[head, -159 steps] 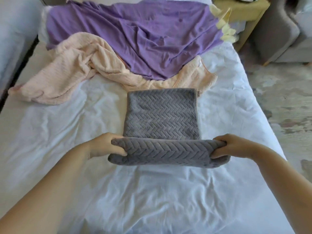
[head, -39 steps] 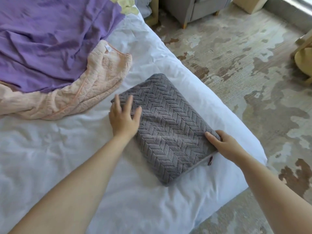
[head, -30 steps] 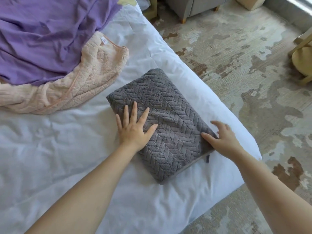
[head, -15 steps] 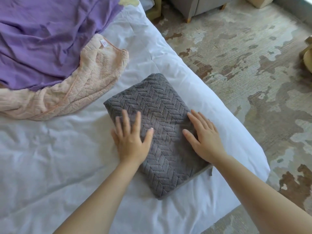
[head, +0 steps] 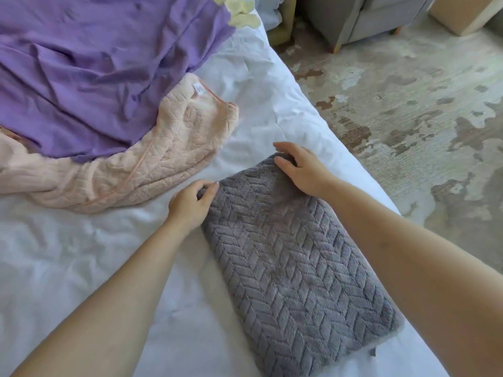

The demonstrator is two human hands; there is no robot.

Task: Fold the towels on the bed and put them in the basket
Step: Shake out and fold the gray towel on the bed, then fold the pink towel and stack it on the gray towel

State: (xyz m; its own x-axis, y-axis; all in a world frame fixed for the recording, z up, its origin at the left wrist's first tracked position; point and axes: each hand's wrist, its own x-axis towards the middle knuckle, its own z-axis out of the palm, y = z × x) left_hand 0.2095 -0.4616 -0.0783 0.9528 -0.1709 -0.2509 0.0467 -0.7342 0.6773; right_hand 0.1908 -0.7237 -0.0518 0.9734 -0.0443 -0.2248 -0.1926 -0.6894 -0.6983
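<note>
The folded grey towel lies lengthwise away from the person, near the right edge of the bed. The left hand pinches its far left corner; the right hand curls its fingers over the far right.

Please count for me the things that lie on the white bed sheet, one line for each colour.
Grey: 1, the folded grey towel
Pink: 1, the pink towel
Purple: 1, the purple cloth
Pale yellow: 1, the pale yellow thing at the far edge, kind unclear
Total: 4
</note>
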